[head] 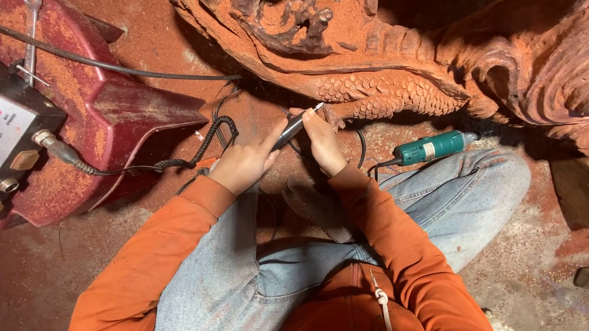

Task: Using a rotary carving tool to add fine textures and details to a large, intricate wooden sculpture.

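Note:
My left hand [245, 162] grips the body of a slim grey rotary carving handpiece [294, 127], its tip pointing up toward a large reddish wood carving [383, 90] with a scaled pattern. My right hand [323, 141] pinches the handpiece near its front end, fingers close to the bit. Both arms wear orange sleeves, and my legs in blue jeans are folded below the hands. The bit's tip sits just short of the scaled part of the carving.
A green power tool [433, 147] lies on the dusty floor to the right. A dark red plastic stool [103, 107] at left carries a control box [6, 139] with a coiled black cable [177, 160]. Red sawdust covers the floor.

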